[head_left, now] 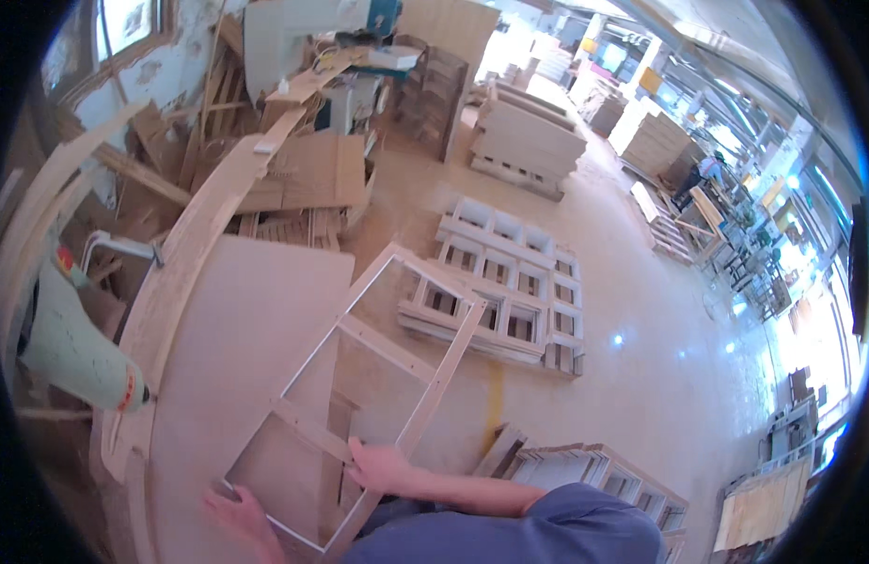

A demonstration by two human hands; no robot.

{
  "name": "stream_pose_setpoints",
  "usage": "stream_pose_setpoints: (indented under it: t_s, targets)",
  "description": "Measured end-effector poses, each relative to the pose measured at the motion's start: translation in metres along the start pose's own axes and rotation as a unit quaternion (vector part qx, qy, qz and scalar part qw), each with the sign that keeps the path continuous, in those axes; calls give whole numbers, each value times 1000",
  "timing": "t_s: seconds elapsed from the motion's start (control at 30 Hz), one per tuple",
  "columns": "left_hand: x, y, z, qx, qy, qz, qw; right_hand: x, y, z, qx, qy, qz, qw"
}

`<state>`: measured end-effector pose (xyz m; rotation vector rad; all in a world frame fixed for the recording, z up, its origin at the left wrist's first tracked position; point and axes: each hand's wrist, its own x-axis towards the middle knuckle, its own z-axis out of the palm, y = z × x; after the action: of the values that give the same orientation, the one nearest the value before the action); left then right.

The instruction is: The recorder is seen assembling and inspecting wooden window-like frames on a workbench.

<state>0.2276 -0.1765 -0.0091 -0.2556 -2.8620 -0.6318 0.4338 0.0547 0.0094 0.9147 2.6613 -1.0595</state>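
Observation:
A long wooden frame with crossbars and pale edges lies tilted over a flat pinkish-brown worktop, its far end sticking out past the top's right edge. At the near left side of this frame, my left hand grips the rail, slightly blurred. My right hand is closed around the nearest crossbar where it meets the right rail. My right forearm reaches in from the lower right.
A long board borders the worktop on the left, beside a pale green machine part. Stacked similar frames rest on a pallet ahead. More frames stand close at my right. Wood offcuts and a panel stack lie farther off.

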Motion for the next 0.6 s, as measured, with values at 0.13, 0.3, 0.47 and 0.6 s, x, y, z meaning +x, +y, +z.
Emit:
stream_pose_setpoints:
  t_s: [0.13, 0.3, 0.47, 0.6]
  targets:
    - [-1, 3, 17, -250, -10, -67, 966, 12, 34, 10, -10, -14, 55, 998]
    - [-21, 65, -27, -335, 63, -29, 940, -13, 57, 17, 54, 220, -32, 973]
    - [-20, 98, -46, -400, 137, 209, 882, -28, 54, -3, 147, 339, -25, 929]
    - [-13, 134, -36, -386, 160, 291, 861, -28, 72, -29, 154, 388, -38, 908]
